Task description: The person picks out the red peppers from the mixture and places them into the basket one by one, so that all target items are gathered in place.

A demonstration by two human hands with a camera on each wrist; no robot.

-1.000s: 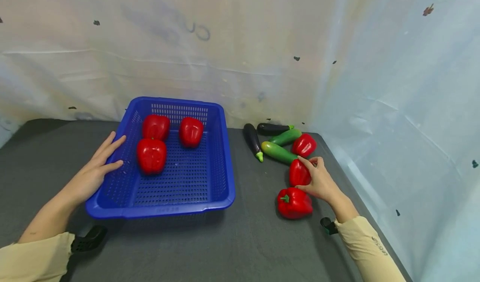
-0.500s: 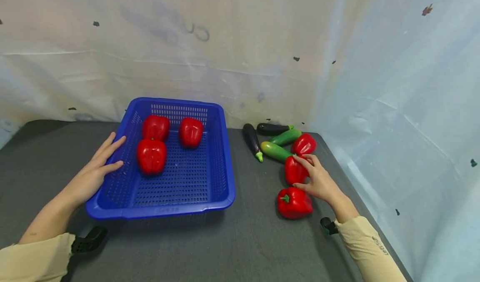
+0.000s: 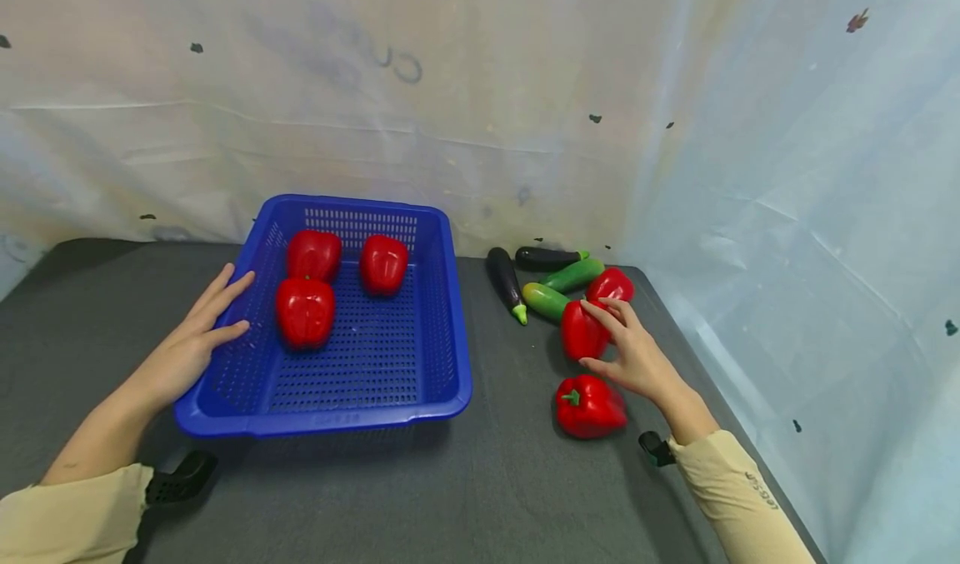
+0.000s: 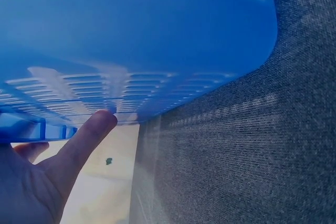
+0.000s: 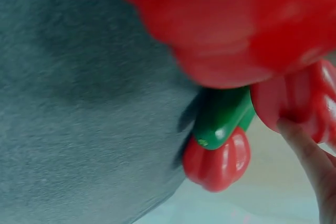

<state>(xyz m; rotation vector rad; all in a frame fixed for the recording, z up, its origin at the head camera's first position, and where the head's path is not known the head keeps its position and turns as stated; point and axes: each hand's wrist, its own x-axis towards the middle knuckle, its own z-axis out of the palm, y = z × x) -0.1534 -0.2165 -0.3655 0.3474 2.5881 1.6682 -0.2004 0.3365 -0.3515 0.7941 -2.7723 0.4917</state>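
Pale, creased sheeting backs a dark grey tabletop.

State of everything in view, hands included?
Blue basket: mouth up, three red peppers inside
Left hand: fingers spread against basket's left side
Held pepper: gripped; table contact unclear
Right hand: holding that pepper
Front pepper: on table, unheld
Back pepper: unheld, partly hidden
Two eggplants: lying down
Two long green vegetables: lying down
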